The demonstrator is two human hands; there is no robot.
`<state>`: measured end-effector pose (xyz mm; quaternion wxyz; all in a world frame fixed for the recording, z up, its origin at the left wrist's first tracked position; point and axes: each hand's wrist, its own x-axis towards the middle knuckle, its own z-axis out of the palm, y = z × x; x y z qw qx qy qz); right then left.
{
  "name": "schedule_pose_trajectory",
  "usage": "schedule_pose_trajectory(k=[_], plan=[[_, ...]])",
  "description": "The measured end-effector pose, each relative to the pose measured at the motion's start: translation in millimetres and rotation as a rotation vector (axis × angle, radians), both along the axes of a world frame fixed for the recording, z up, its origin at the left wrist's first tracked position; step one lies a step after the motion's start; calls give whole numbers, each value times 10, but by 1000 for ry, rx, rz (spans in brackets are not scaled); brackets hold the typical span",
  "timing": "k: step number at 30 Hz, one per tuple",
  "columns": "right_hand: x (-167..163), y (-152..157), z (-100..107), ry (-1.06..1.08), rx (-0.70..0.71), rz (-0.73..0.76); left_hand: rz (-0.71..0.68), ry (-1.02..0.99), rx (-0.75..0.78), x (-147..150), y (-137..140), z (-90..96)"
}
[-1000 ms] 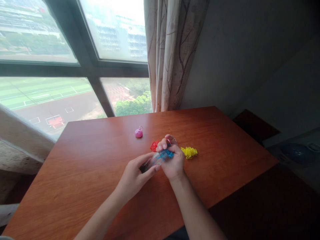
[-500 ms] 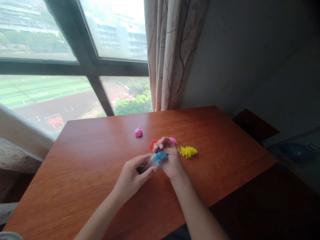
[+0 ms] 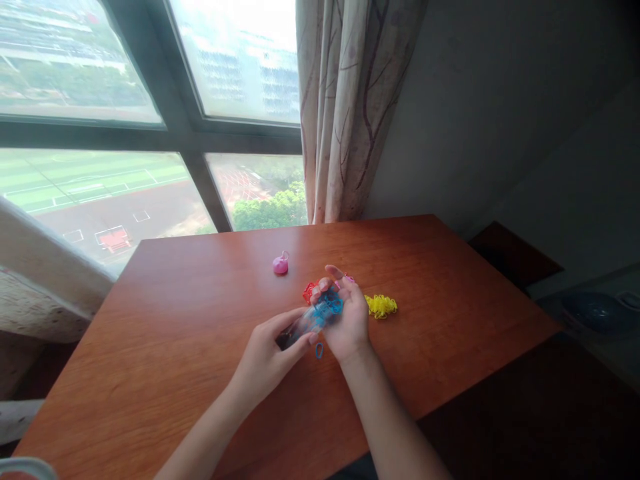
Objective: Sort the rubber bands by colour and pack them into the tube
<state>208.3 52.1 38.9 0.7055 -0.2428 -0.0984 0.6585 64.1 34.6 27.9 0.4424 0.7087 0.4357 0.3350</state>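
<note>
My left hand (image 3: 273, 343) is closed around a clear plastic container (image 3: 303, 325), which tilts with its mouth toward my right hand. My right hand (image 3: 350, 323) is cupped with bent fingers at that mouth, and blue rubber bands (image 3: 330, 305) lie between its fingers and palm. More blue shows inside the container. One loose blue rubber band (image 3: 319, 350) is just below the container, between my hands. Behind my right fingers are a pile of red rubber bands (image 3: 310, 292) and some pink rubber bands (image 3: 349, 278), both partly hidden.
Yellow rubber bands (image 3: 382, 306) form a pile right of my right hand on the brown wooden table (image 3: 200, 320). A pink dome-shaped piece with a loop (image 3: 281, 266) stands farther back. A window and curtain (image 3: 335, 120) border the far edge. A pale rim (image 3: 27, 467) shows bottom left.
My right hand has opened somewhat, its thumb lifting away, and more blue bands show in it. A single blue band has appeared below the container. The view has shifted slightly.
</note>
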Motion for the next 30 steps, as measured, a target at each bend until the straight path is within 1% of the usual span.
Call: schedule_pose_trajectory(k=[6, 11, 16, 20, 22, 25, 30], plan=[[25, 16, 34, -111, 36, -69, -33, -1, -29, 2, -27, 9], [46, 29, 59, -115, 44, -116, -56, -9, -53, -4, -49, 56], [47, 10, 6, -167, 49, -161, -60, -29, -77, 2, -51, 65], [34, -24, -28, -204, 118, -155, -43, -54, -114, 29, -56, 56], [19, -43, -33, -212, 142, -132, -34, -77, -128, 37, -58, 49], [-2, -65, -32, -202, 160, -56, -10, -98, -114, 31, -53, 33], [3, -47, -23, -213, 170, 157, -8, -79, -118, 3, -41, 19]])
